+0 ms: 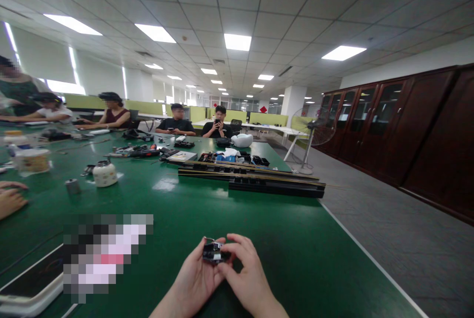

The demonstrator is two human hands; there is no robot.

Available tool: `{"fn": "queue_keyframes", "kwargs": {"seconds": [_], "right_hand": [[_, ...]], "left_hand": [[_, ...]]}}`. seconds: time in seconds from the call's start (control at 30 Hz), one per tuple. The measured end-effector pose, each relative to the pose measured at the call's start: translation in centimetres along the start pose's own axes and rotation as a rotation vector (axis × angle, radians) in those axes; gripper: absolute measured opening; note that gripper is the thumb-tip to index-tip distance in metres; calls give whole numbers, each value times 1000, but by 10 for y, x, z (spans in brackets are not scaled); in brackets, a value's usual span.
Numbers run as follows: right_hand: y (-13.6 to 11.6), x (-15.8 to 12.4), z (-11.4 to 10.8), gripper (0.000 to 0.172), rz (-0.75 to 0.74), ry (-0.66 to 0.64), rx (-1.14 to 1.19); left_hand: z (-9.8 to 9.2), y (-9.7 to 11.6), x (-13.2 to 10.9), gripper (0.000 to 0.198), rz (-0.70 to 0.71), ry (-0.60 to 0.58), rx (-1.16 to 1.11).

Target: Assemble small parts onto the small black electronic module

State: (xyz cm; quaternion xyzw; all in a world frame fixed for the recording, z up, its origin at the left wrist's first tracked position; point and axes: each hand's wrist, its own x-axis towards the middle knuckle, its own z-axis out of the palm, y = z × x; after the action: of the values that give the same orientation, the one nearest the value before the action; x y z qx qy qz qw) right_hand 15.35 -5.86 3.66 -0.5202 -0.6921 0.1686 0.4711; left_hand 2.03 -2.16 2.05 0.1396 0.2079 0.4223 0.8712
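Note:
A small black device with silvery parts [213, 253] is held low over the green table, in front of me. My left hand [198, 268] cradles it from below, the thumb along its left side. My right hand [246, 266] reaches in from the right, thumb and fingers bent at the device's right end. Whether those fingertips pinch a separate small part cannot be made out. A thin pale piece, perhaps a wire, sticks up at the device's upper edge. Its exact kind does not show.
Long black rails [274, 188] with thin yellowish rods lie across the green table [177, 209]. At left stand a white jar [105, 174], a grey metal cylinder [73, 186] and a white-edged phone-like device [33, 278]. Another person's hand [13, 199] rests at the left edge. Several people sit beyond.

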Motion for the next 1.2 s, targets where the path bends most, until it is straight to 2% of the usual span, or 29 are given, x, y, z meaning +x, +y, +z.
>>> {"fn": "queue_keyframes", "kwargs": {"seconds": [0.13,0.4,0.57,0.8,1.03,1.2], "right_hand": [[0,2,-1,43,-8,-8,31],[6,1,2,45,24,44,44],[-2,2,-3,46,27,-9,30],[-5,1,-5,47,5,-17,24],[-3,2,-3,47,48,-27,19],[0,1,-2,44,43,-13,26]], "left_hand": [[0,1,1,35,-20,-53,14],[2,3,-1,38,-72,-120,-15],[3,4,-3,43,-50,-156,-6],[4,4,-4,38,-48,-145,-4],[2,3,-2,38,-39,-128,-1],[-1,5,-2,38,-56,-157,-30]]}}
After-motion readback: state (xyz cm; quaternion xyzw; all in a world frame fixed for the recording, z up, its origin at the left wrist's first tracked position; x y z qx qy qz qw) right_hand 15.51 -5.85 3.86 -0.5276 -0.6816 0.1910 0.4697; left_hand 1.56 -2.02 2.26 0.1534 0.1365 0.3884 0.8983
